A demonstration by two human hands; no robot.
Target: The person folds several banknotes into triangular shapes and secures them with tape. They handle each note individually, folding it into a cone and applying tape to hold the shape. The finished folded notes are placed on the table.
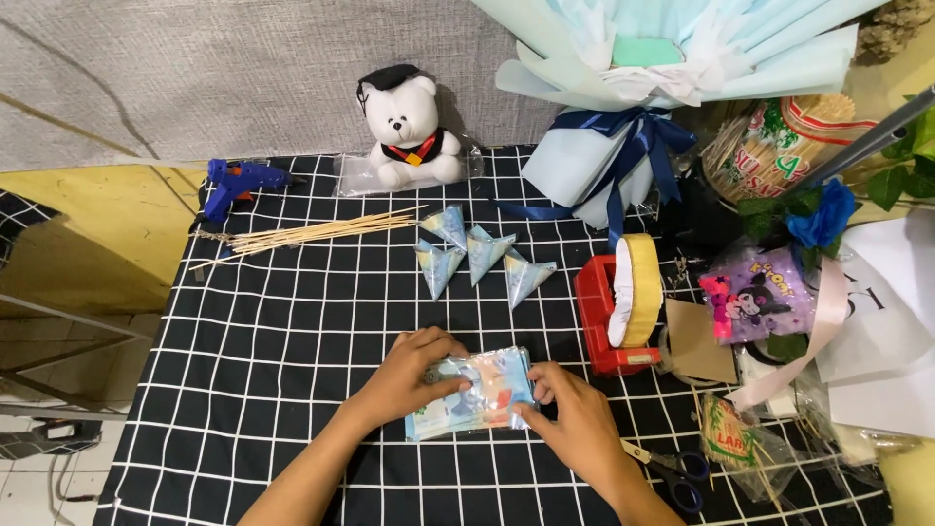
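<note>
Head view showed two hands on one plastic-wrapped stack of banknotes point(470, 393): the left hand point(409, 373) lay curled over its left end, and the right hand point(570, 412) pinched its right edge. Beyond the fingers lay four folded paper cones point(474, 255), and left of those, one bundle of wooden skewers point(312, 233).

A clear purple cartoon-printed packet point(758, 297) is seen at right; a clear skewer bag point(730, 438) lies below it; a round green-red skewer pack point(779, 141) stands behind.
</note>
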